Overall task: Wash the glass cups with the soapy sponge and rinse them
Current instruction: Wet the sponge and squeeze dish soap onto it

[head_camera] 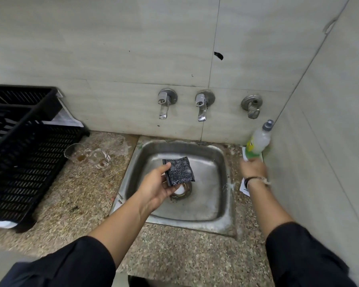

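Hands first: left hand (157, 186) over the sink (220, 204), palm up, thumb and fingers pinching the dark scrubbing sponge (179, 171) by its near edge; right hand (253, 167) stretched to the far right corner, blurred by motion, fingers seemingly wrapped around the base of the dish soap bottle (259, 141), though hard to confirm fully. Glass cups (87, 155) lying on the speckled stone surface (174, 255), left of the sink, just beside the black plastic crate (19, 154); both on their sides, touching or nearly so, with brown residue inside. Not yet washed, sponge probably not yet soaped. Possible trouble from here: bottle slipping from a hurried grip, or too much soap squeezed out, giving slippery fingers and then a slippery glass; cups on their sides free to roll across the surface, easy to knock against the crate or against each other and crack when picked up quickly. Around: two taps (182, 104) on the tiled wall above the sink, both without running water, and a third fitting (252, 105) further right; something white (180, 189) in the drain, partly hidden under the left hand; white paper (244, 188) on the surface below the right wrist. Crate close on the left, narrowing the reach to the cups; corner wall tight beside the bottle, leaving little room for the right hand.
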`<action>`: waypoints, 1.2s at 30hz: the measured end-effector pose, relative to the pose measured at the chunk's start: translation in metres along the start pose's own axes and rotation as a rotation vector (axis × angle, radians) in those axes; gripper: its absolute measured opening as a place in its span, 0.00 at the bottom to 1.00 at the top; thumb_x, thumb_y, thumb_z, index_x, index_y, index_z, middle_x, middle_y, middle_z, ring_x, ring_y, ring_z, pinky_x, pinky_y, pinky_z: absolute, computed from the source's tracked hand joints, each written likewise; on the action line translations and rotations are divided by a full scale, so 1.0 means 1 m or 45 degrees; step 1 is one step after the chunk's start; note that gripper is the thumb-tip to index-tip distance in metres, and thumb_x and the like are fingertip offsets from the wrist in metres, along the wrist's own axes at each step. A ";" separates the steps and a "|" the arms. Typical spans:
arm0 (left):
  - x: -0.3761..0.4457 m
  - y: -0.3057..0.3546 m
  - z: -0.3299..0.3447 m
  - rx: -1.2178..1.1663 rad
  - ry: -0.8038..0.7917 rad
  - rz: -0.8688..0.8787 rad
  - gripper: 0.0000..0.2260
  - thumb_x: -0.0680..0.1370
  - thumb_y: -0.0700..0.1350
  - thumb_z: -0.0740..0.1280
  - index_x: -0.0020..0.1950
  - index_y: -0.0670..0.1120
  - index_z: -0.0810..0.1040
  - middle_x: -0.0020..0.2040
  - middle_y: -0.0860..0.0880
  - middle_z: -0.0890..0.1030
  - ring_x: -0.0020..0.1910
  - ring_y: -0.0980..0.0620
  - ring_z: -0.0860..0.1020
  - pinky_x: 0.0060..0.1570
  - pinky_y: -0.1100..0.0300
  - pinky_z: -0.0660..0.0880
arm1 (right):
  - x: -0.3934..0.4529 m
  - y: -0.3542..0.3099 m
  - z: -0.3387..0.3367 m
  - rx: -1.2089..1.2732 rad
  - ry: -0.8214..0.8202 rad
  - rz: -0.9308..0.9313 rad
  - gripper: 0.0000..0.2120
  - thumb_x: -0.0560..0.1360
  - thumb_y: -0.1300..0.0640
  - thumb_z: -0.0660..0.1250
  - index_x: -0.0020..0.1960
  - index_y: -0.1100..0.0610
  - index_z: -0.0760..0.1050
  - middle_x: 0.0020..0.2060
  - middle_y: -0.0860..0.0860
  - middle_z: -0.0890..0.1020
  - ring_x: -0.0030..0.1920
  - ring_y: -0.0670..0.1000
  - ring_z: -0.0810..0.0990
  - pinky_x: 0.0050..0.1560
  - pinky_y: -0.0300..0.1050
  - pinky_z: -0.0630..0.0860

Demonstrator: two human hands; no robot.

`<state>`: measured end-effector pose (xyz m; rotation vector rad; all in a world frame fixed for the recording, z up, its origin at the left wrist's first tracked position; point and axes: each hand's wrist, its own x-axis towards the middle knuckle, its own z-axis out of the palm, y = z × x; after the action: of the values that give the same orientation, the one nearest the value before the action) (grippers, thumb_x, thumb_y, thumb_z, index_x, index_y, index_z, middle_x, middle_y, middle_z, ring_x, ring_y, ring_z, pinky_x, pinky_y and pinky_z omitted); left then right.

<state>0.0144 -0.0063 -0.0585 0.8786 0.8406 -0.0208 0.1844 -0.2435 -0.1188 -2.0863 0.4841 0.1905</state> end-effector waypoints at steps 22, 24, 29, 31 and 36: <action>0.065 0.061 -0.184 0.072 0.351 0.126 0.12 0.83 0.40 0.62 0.66 0.42 0.68 0.40 0.44 0.76 0.32 0.50 0.75 0.29 0.59 0.74 | -0.200 -0.046 0.153 0.846 -0.859 0.303 0.08 0.74 0.70 0.70 0.50 0.61 0.76 0.45 0.60 0.80 0.38 0.53 0.82 0.38 0.41 0.83; 0.079 0.068 -0.193 -0.050 0.324 0.091 0.12 0.83 0.41 0.63 0.67 0.44 0.70 0.42 0.44 0.78 0.35 0.49 0.77 0.36 0.57 0.78 | -0.205 -0.051 0.156 0.856 -0.814 0.304 0.08 0.75 0.70 0.69 0.46 0.59 0.75 0.40 0.57 0.81 0.37 0.53 0.82 0.38 0.40 0.83; 0.097 0.077 -0.191 -0.288 0.286 0.028 0.11 0.84 0.44 0.64 0.66 0.46 0.74 0.41 0.45 0.78 0.37 0.50 0.77 0.39 0.56 0.76 | -0.220 -0.061 0.160 0.863 -0.760 0.280 0.06 0.76 0.70 0.69 0.45 0.60 0.76 0.37 0.56 0.81 0.37 0.52 0.82 0.38 0.39 0.82; 0.103 0.079 -0.191 -0.346 0.288 0.041 0.10 0.84 0.45 0.65 0.65 0.46 0.75 0.40 0.46 0.78 0.35 0.52 0.76 0.37 0.58 0.75 | -0.228 -0.062 0.158 0.882 -0.759 0.266 0.07 0.76 0.70 0.69 0.44 0.59 0.76 0.37 0.55 0.81 0.38 0.53 0.82 0.38 0.39 0.82; 0.114 0.083 -0.184 -0.476 0.299 -0.016 0.05 0.84 0.45 0.66 0.55 0.45 0.79 0.40 0.48 0.78 0.35 0.54 0.75 0.37 0.61 0.75 | -0.246 -0.064 0.146 0.893 -0.822 0.158 0.08 0.77 0.70 0.67 0.45 0.59 0.77 0.37 0.55 0.83 0.35 0.50 0.81 0.37 0.38 0.81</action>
<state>0.0038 0.2096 -0.1416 0.5287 1.0289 0.2262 -0.0052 -0.0257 -0.0673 -1.2170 0.2282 0.6426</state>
